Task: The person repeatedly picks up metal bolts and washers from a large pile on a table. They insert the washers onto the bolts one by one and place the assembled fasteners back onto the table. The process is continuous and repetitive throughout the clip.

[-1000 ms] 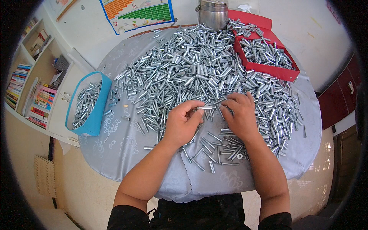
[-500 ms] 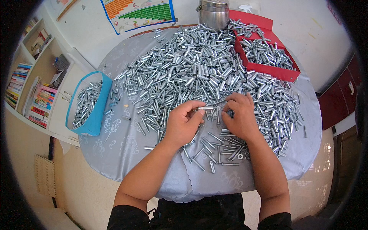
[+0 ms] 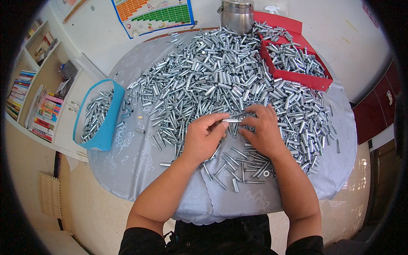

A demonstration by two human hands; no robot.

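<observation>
My left hand is closed, with thumb and forefinger pinching a shiny metal sleeve that lies level above the table. At the sleeve's right end is my right hand, fingers curled together; whatever is between its fingertips is too small to make out. Just beyond both hands spreads a large heap of metal sleeves and bolts. Between my forearms lies a smaller group of loose bolts, with a washer at its right side.
A blue fabric bin of metal parts stands at the table's left edge. At the back right is a red box, also filled with metal parts, near a steel pot. A grey cloth covers the round table.
My right hand has shifted slightly left, bringing its fingertips up to the right end of the sleeve. The bolt that hung beside its thumb no longer shows there. My left hand stays nearly still.
</observation>
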